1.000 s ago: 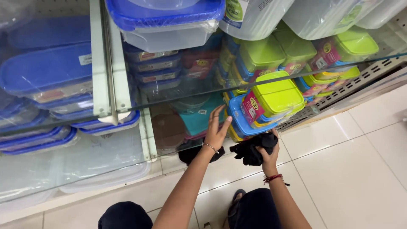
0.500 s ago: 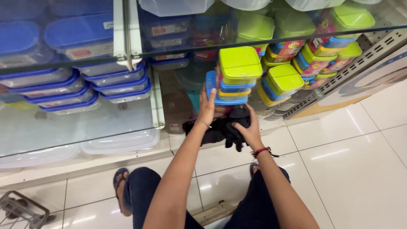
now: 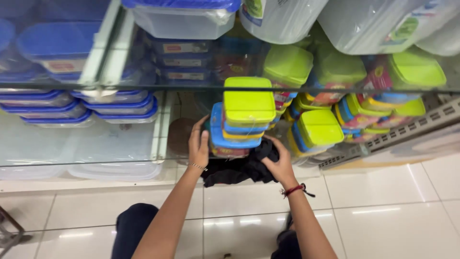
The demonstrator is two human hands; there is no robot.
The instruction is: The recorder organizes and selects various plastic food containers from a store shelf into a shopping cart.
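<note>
Since half a second ago both hands have stayed at the same stack of lunch boxes [image 3: 242,120], and the view has shifted so the stack now sits near the middle of the picture, with the glass shelf [image 3: 143,88] edge crossing just above its top lid. The stack, lime-green lid on top and blue boxes beneath, stands on the lower shelf, tilted slightly. The left hand [image 3: 198,144] lies flat against the stack's left side, fingers spread and pointing up, the grip open and pressing rather than clenched. The right hand [image 3: 277,160] is at the stack's lower right, its grip curled on a black cloth [image 3: 239,169] that is bunched below and in front of the stack; how tightly the fingers close on it cannot be told. A red wristband [image 3: 293,190] circles the right wrist. To the right of the stack stand more green-lidded boxes [image 3: 320,129], close beside it. To the left of the stack, well apart, lie flat blue-lidded containers [image 3: 120,106] in piles. Below the stack is a white tiled floor [image 3: 383,211].
</note>
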